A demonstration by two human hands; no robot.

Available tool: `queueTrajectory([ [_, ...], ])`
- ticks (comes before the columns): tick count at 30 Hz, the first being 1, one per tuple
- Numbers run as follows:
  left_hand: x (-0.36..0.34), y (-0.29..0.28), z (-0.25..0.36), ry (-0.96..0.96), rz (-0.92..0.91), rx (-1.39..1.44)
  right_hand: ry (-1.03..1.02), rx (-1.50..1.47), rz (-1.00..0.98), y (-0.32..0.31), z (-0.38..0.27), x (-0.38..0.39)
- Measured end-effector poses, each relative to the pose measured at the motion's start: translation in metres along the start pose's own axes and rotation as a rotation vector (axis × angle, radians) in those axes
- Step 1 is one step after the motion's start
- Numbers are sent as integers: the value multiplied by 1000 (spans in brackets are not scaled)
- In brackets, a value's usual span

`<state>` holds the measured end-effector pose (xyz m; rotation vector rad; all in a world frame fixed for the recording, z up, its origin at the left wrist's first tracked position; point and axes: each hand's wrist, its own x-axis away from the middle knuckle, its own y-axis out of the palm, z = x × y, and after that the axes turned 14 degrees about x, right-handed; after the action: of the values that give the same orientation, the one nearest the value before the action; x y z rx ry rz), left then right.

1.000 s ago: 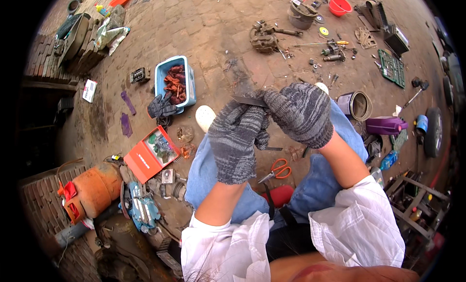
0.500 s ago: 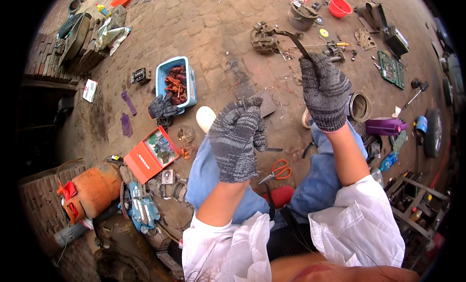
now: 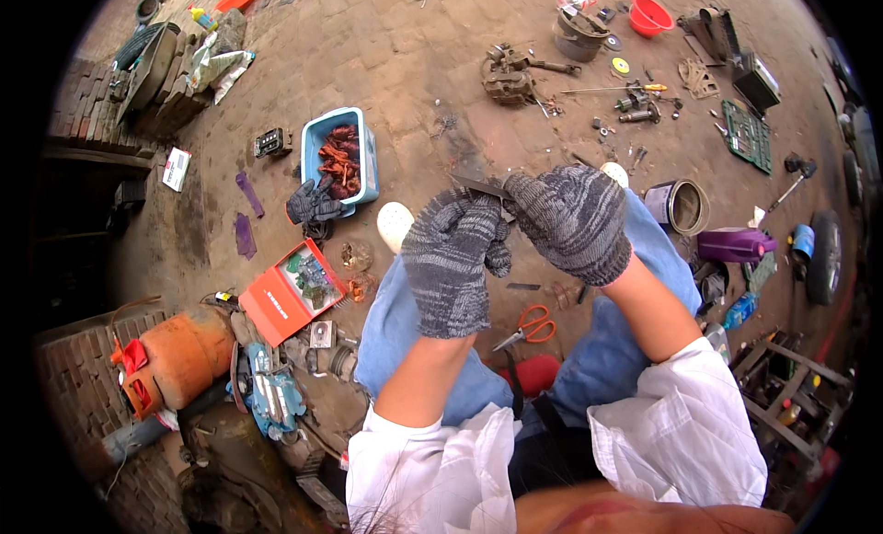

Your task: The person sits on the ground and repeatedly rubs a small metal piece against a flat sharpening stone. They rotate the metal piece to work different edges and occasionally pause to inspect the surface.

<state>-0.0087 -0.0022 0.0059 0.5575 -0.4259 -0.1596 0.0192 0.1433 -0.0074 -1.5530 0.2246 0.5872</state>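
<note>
My left hand (image 3: 446,263) and my right hand (image 3: 575,221), both in striped grey knit gloves, meet above my lap. Their curled fingers grip a thin, dark flat piece (image 3: 474,184), its tip pointing up to the left; what else lies between the fingers is hidden. Orange-handled scissors (image 3: 536,330) lie on the brick ground between my legs, with a small dark strip (image 3: 522,286) just above them.
A blue tub (image 3: 366,166) of reddish scraps with a glove and an orange box (image 3: 276,309) are left. An orange gas cylinder (image 3: 179,359) stands lower left. Ahead are metal parts (image 3: 509,81); right are a tin (image 3: 688,207), purple jug (image 3: 736,244) and metal frame (image 3: 796,391).
Half a second ago my right hand was raised forward with a long dark strip, apart from my left; it has come back down and left to meet my left hand.
</note>
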Motion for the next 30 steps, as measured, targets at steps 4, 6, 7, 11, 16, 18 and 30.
queueTrajectory([
  [4,-7,5,-6,-30,32,42,283,-86,262,8,9,-3],
  [6,-18,-5,-9,-36,30,84,399,-149,104,-9,4,-14],
  [7,-26,-10,-10,-99,19,121,442,-177,160,-19,-4,-31],
  [11,-35,-28,-9,-38,-134,253,-240,-378,10,-112,-80,-97],
  [16,-45,-19,-7,-84,-127,215,-780,-421,-57,-141,-171,-126],
  [18,-46,-22,1,-74,-100,213,-909,-436,-58,-145,-205,-132],
  [30,-54,-48,35,68,-9,430,-1116,-414,-92,-110,-296,-140],
])
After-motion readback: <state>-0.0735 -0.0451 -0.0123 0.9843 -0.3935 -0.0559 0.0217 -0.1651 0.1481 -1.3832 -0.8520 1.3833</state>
